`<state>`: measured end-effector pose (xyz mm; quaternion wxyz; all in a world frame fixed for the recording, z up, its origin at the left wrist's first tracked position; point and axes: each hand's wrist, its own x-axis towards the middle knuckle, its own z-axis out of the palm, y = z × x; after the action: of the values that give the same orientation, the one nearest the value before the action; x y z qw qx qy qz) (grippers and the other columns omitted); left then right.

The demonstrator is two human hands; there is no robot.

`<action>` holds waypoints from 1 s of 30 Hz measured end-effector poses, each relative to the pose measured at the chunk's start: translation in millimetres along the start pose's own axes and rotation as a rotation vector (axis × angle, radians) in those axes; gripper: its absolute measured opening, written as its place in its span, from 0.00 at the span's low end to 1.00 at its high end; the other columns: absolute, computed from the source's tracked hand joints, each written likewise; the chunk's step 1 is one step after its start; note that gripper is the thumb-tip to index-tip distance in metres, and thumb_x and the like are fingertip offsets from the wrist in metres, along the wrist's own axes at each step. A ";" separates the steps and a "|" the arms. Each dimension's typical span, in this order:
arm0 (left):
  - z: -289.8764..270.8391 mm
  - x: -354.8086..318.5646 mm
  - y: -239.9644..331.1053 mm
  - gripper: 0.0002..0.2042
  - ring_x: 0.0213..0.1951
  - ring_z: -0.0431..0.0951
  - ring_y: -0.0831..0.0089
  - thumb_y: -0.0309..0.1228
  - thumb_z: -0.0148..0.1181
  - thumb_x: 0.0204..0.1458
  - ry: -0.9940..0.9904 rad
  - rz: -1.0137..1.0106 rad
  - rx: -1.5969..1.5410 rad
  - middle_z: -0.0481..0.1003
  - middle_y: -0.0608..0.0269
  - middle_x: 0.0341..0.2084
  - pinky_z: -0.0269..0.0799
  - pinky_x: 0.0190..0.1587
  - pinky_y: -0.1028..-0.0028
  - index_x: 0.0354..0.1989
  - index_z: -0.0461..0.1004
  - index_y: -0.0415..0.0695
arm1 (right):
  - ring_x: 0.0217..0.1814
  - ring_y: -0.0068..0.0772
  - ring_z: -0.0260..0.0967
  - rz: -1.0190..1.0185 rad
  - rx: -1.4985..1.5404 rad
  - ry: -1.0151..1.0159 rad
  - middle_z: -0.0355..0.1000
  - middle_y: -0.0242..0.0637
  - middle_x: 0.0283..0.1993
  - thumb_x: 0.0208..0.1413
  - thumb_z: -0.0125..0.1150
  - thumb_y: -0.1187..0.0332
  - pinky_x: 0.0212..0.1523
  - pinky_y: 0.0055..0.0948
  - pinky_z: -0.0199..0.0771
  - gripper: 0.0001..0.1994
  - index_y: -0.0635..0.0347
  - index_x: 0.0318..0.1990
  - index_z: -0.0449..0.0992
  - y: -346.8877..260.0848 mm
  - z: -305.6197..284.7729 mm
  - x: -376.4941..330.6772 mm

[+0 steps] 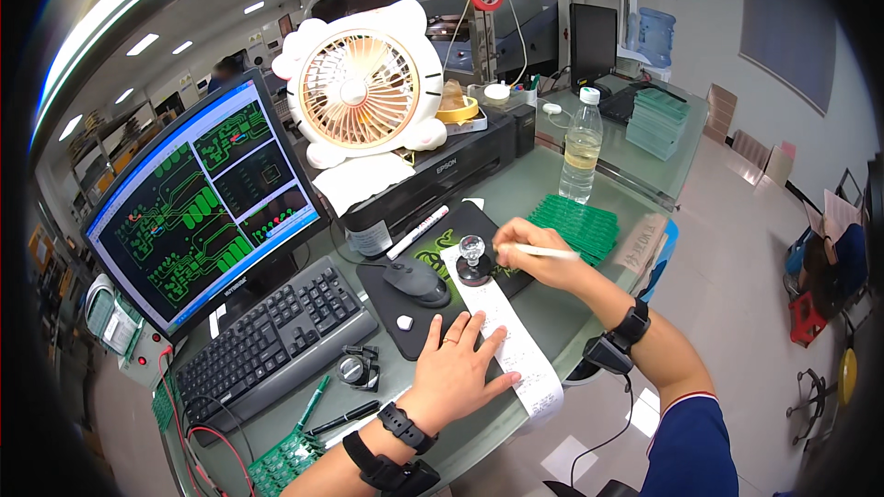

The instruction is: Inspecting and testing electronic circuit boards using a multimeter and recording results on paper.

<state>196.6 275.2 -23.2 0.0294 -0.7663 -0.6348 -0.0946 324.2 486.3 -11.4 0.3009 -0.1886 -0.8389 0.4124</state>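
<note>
Paper strip (516, 350) pinned flat by splayed left hand (458, 370); white pen (543, 251) pinched in right hand (534, 253), nr stamp (473, 262). Strip's near end unmarked, apparently.

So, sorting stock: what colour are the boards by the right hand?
Green boards, head view.

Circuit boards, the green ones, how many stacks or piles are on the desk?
3: one spread beside the right hand, a tall stack at the far right, some near the left wrist. Others may be hidden.
</note>
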 end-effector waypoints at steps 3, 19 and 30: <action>1.5 1.5 1.5 0.33 0.64 0.60 0.51 0.60 0.47 0.54 -0.005 0.011 0.015 0.61 0.48 0.61 0.46 0.66 0.48 0.62 0.65 0.52 | 0.37 0.33 0.75 -0.143 -0.151 0.048 0.76 0.36 0.34 0.52 0.64 0.65 0.38 0.30 0.74 0.13 0.60 0.39 0.68 3.8 9.1 16.3; 2.2 0.3 -0.4 0.31 0.64 0.60 0.53 0.59 0.44 0.57 0.003 0.011 0.022 0.62 0.49 0.62 0.46 0.66 0.48 0.62 0.65 0.52 | 0.46 0.24 0.71 0.021 0.318 0.243 0.73 0.34 0.41 0.45 0.71 0.75 0.47 0.26 0.74 0.19 0.59 0.41 0.66 25.2 -4.8 45.3; 14.0 28.1 -21.9 0.34 0.64 0.61 0.54 0.56 0.45 0.58 0.083 -0.038 0.025 0.63 0.45 0.60 0.53 0.65 0.56 0.58 0.64 0.35 | 0.47 0.25 0.73 -0.054 0.326 0.020 0.73 0.34 0.42 0.45 0.72 0.76 0.48 0.26 0.76 0.20 0.59 0.42 0.66 19.0 16.9 37.6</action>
<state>181.5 308.9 -33.5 0.0636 -0.7489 -0.6488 -0.1187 286.2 509.0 -21.6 0.3469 -0.1187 -0.7625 0.5331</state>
